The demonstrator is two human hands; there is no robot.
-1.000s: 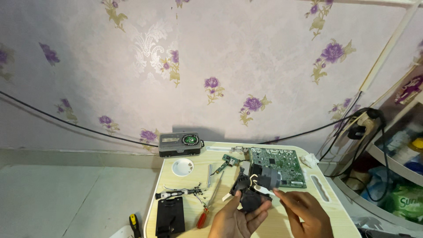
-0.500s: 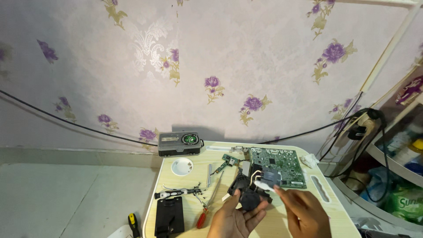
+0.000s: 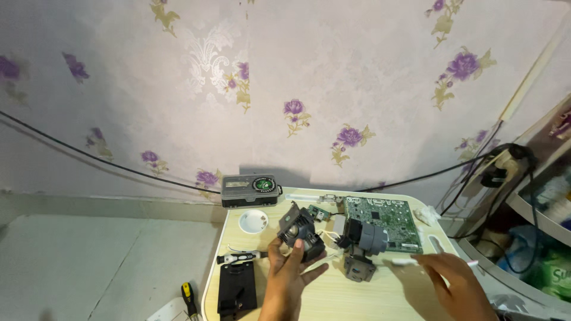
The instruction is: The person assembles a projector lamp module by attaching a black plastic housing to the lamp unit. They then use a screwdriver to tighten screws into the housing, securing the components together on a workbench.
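I count one green circuit board (image 3: 385, 220), one white dish (image 3: 253, 221), two dark lens blocks. My left hand (image 3: 291, 276), fingers curled upward, grips one lens block (image 3: 300, 232) over the bench (image 3: 333, 294); my right hand (image 3: 455, 285) pinches a white swab (image 3: 404, 261).

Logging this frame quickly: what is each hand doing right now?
Left hand: closed on a dark lens module, lifted above the table.
Right hand: pinching a thin white stick.

Bare hands (image 3: 291, 273) (no sleeves, rings)
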